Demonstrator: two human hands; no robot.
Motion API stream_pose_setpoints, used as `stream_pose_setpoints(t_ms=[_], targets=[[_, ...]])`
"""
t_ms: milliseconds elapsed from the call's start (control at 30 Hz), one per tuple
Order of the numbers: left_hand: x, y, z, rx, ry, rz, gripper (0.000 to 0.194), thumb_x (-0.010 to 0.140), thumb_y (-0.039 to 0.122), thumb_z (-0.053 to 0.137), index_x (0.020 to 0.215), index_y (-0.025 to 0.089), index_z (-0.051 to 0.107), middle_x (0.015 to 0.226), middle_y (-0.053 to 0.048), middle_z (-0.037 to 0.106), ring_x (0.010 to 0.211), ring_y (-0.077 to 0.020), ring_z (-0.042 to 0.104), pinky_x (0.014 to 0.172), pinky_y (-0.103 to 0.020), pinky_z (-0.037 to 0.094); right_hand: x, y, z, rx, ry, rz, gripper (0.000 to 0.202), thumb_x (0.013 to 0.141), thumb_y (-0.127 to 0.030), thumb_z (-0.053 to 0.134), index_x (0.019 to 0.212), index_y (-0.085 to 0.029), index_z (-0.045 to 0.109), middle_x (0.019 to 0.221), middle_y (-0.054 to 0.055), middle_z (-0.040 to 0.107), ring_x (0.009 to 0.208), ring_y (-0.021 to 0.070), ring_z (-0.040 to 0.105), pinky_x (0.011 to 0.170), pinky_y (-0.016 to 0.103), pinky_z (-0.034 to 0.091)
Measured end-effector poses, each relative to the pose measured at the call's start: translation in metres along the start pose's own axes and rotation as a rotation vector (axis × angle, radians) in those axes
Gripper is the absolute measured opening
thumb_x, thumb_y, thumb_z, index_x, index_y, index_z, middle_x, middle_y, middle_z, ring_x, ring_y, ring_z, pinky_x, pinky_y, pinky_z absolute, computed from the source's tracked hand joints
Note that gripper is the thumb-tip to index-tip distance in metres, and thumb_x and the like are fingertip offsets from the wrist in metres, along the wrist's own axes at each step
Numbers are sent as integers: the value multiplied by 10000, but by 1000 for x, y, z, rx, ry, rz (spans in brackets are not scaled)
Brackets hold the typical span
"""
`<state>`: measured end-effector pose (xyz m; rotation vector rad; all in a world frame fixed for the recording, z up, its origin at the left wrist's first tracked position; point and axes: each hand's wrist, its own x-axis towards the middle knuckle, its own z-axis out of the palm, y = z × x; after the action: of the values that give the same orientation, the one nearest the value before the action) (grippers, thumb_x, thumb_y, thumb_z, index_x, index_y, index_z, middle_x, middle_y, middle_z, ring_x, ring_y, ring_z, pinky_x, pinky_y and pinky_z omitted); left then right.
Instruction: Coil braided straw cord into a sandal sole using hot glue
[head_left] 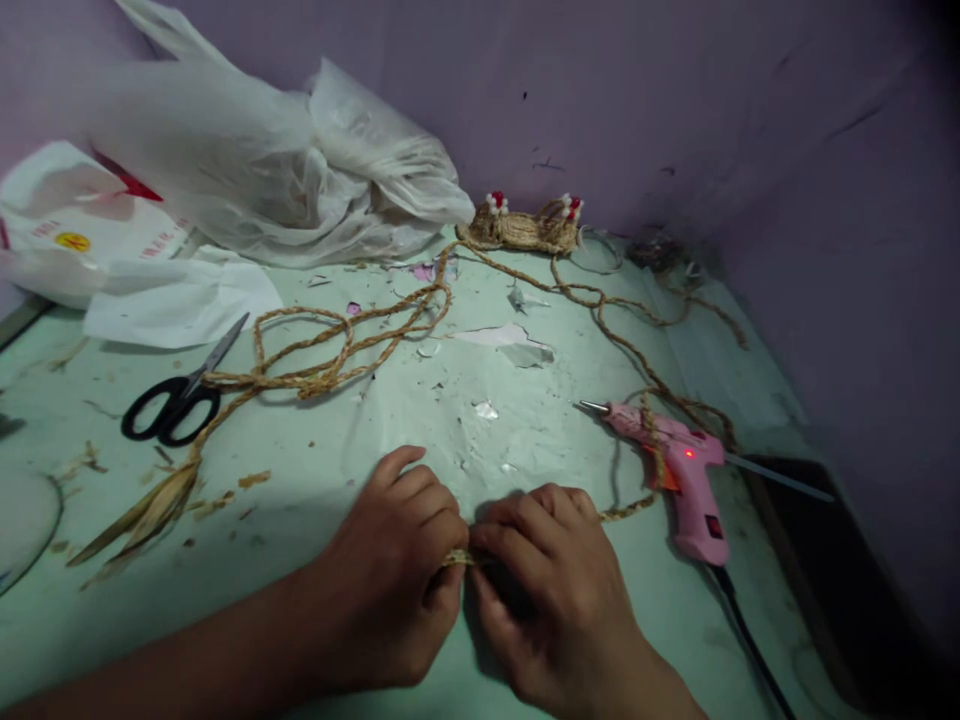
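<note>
Close together at the front of the table, both my hands pinch a short stretch of braided straw rope [461, 557]. My left hand [401, 570] is closed on it, thumb and forefinger meeting at the rope. My right hand [559, 590] grips it from the other side, fingers curled over. From behind the right hand a rope strand runs toward the pink glue gun [694, 475], passing over its body. Most of what lies between my fingers is hidden. A looped rope [352, 345] with a frayed leafy end lies beyond my left hand.
Black-handled scissors [180, 405] touch the looped rope. White plastic bags [300, 160] fill the back left. A woven rope piece with red and white beads [525, 230] stands against the purple wall. A dark flat object [817, 560] lies right. Scraps litter the tabletop [435, 440].
</note>
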<state>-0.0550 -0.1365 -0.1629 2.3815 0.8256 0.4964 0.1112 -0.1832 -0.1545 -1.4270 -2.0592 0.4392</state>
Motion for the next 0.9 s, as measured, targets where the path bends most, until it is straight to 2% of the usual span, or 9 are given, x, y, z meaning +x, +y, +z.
stream_pose_setpoints(t_ms=[133, 300, 400, 467, 667, 900], targets=[[-4, -3, -4, -79, 17, -23, 129, 718, 93, 534, 802, 183, 496, 757, 7, 535, 775, -153, 488, 1052, -463, 232, 0, 0, 1, 1, -30, -10, 88, 761, -161, 560, 806, -175, 634, 777, 42, 626, 704, 189, 458, 641, 358, 288], [-7, -8, -25, -131, 7, 3, 232, 721, 117, 570, 930, 200, 512, 898, -7, 570, 878, -166, 508, 1049, -449, 249, -2, -2, 2, 4, -55, 20, 118, 771, -148, 549, 844, -168, 640, 812, 55, 627, 720, 197, 470, 643, 358, 287], [-10, -11, -34, -18, -38, -8, 125, 733, 149, 575, 842, 208, 561, 810, 1, 566, 818, -176, 499, 1012, -478, 257, -3, -1, 1, 3, -61, 23, 121, 791, -158, 546, 867, -169, 639, 829, 57, 625, 735, 197, 477, 656, 361, 294], [-11, -12, -34, 60, -63, -27, 57, 745, 158, 563, 776, 204, 575, 739, 6, 550, 782, -179, 489, 1004, -496, 243, -2, -1, 1, 5, -62, 14, 115, 804, -159, 534, 857, -171, 636, 818, 49, 621, 730, 189, 478, 657, 357, 298], [-9, -17, -27, 151, -105, 24, 81, 756, 142, 506, 745, 192, 569, 719, 2, 554, 746, -176, 478, 998, -512, 221, 1, -2, 5, 23, -87, -26, 148, 798, -111, 493, 845, -144, 630, 776, 51, 605, 703, 175, 480, 652, 343, 331], [7, -25, -34, 168, -210, 114, 59, 670, 140, 548, 666, 194, 525, 705, 14, 543, 794, -186, 469, 999, -506, 222, -2, -2, 6, 83, -142, -64, 152, 807, -88, 473, 846, -130, 615, 804, 65, 608, 746, 180, 490, 691, 348, 364]])
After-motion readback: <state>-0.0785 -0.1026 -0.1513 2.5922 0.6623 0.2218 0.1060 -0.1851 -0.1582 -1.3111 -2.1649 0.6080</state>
